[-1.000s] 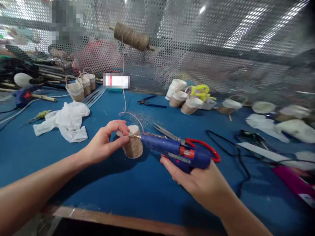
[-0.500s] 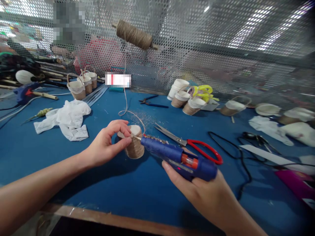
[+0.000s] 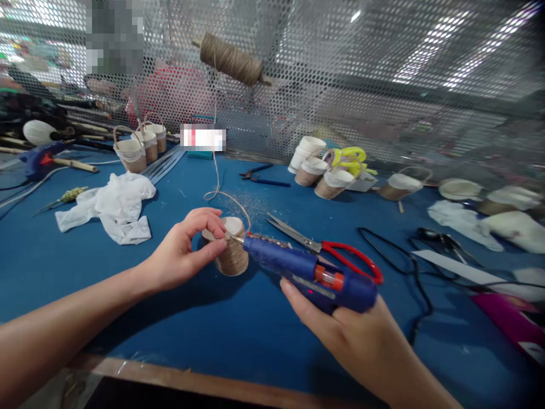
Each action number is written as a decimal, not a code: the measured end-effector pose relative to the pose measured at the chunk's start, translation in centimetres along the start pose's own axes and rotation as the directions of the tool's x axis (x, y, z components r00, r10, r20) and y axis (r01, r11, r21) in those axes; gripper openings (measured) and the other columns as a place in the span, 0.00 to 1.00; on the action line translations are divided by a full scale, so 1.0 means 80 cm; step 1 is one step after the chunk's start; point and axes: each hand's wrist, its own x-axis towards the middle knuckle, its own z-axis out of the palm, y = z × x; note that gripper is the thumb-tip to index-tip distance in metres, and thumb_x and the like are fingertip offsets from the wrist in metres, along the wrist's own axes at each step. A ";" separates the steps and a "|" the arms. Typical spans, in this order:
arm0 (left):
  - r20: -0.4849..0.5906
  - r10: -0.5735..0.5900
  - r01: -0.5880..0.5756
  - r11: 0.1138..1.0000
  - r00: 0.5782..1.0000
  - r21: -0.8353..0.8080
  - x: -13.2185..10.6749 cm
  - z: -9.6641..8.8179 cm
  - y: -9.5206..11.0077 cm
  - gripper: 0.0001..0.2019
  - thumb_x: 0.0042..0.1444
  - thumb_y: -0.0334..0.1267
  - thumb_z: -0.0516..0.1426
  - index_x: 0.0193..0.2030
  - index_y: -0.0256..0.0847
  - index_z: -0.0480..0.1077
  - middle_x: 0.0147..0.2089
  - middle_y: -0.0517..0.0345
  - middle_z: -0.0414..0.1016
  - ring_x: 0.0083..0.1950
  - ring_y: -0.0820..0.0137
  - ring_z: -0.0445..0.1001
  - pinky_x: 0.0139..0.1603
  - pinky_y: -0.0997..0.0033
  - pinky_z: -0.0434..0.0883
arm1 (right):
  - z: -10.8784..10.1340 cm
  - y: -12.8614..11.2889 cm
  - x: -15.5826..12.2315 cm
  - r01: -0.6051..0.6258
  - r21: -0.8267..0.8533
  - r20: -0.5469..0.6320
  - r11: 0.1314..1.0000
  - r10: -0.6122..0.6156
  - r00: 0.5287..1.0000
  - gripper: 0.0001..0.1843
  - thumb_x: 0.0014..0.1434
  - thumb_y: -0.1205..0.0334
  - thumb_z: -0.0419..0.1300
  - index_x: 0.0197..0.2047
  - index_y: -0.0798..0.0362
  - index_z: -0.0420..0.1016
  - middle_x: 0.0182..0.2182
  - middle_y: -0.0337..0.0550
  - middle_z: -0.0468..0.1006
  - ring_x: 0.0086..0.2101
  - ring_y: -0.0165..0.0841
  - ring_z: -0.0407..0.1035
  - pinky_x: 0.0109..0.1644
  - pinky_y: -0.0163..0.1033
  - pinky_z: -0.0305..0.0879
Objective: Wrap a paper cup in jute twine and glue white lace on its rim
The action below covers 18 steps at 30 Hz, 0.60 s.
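Hands (image 3: 183,255) (image 3: 361,341), glue gun (image 3: 306,272), cup (image 3: 232,255): no shift.

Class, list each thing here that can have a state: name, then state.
left hand, gripping the twine-wrapped cup by its rim
twine-wrapped cup, tilted, twine wound around its side
glue gun, gripped by right hand, red light lit, nozzle at the cup's rim
twine spool, hung on the mesh, strand feeding down to the cup
scissors, lying flat, blades slightly apart
white cloth, crumpled

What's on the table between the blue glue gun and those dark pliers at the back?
Red-handled scissors just behind the glue gun, then bare blue tabletop up to the pliers, seen in the head view.
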 end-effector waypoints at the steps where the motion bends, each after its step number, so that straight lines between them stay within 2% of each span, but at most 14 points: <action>1: 0.001 -0.001 0.001 1.000 1.000 0.002 0.000 0.000 0.000 0.02 0.53 0.31 0.54 0.31 0.40 0.63 0.38 0.52 0.68 0.56 0.62 0.60 0.58 0.54 0.56 | -0.002 -0.001 0.001 0.020 -0.013 0.017 1.000 -0.020 1.000 0.22 0.61 0.69 0.44 0.33 0.45 0.80 0.21 0.38 0.79 0.25 0.35 0.74 0.32 0.39 0.71; 5: 0.001 -0.007 0.007 1.000 1.000 0.007 -0.001 -0.001 0.001 0.02 0.53 0.32 0.55 0.31 0.40 0.63 0.38 0.52 0.68 0.56 0.62 0.60 0.58 0.54 0.56 | -0.008 -0.001 0.004 0.053 0.010 0.096 0.999 -0.053 0.994 0.20 0.61 0.69 0.46 0.34 0.47 0.80 0.19 0.38 0.78 0.20 0.33 0.72 0.27 0.37 0.70; 8: 0.000 -0.004 0.004 1.000 1.000 0.009 -0.001 -0.001 0.001 0.03 0.54 0.32 0.54 0.31 0.40 0.63 0.38 0.52 0.68 0.56 0.62 0.60 0.58 0.54 0.57 | -0.004 0.002 0.001 0.010 0.021 0.058 1.000 -0.011 0.998 0.17 0.59 0.70 0.49 0.34 0.47 0.79 0.23 0.39 0.79 0.25 0.36 0.74 0.31 0.40 0.72; 11: 0.000 -0.003 0.003 1.000 1.000 0.011 0.000 -0.001 0.000 0.03 0.53 0.32 0.55 0.31 0.40 0.63 0.39 0.53 0.68 0.56 0.62 0.61 0.58 0.54 0.57 | 0.001 0.005 -0.002 0.071 -0.052 0.020 0.996 -0.070 0.997 0.20 0.57 0.73 0.47 0.36 0.47 0.79 0.26 0.43 0.80 0.31 0.41 0.75 0.34 0.45 0.71; 13: -0.003 -0.005 0.005 1.000 1.000 0.011 0.000 -0.001 0.000 0.03 0.53 0.32 0.55 0.31 0.40 0.63 0.39 0.53 0.68 0.56 0.62 0.61 0.58 0.54 0.57 | -0.001 0.007 -0.001 0.107 -0.090 0.030 0.990 -0.104 0.994 0.22 0.56 0.75 0.46 0.36 0.48 0.79 0.22 0.43 0.79 0.28 0.41 0.74 0.30 0.44 0.70; 15: -0.001 -0.008 0.008 1.000 1.000 0.012 0.001 -0.001 0.000 0.03 0.53 0.33 0.55 0.30 0.41 0.63 0.39 0.53 0.68 0.57 0.62 0.61 0.58 0.54 0.57 | -0.005 0.007 0.002 0.125 -0.082 0.066 0.989 -0.120 0.991 0.22 0.56 0.76 0.45 0.35 0.50 0.80 0.16 0.41 0.76 0.20 0.37 0.72 0.25 0.41 0.69; 18: -0.005 -0.010 0.010 1.000 1.000 0.014 0.001 -0.001 0.001 0.03 0.53 0.33 0.55 0.30 0.41 0.63 0.39 0.53 0.69 0.57 0.62 0.61 0.58 0.55 0.58 | -0.007 0.007 0.004 0.051 -0.027 0.121 0.998 -0.048 0.991 0.22 0.57 0.73 0.45 0.34 0.50 0.80 0.13 0.40 0.72 0.16 0.33 0.68 0.23 0.38 0.67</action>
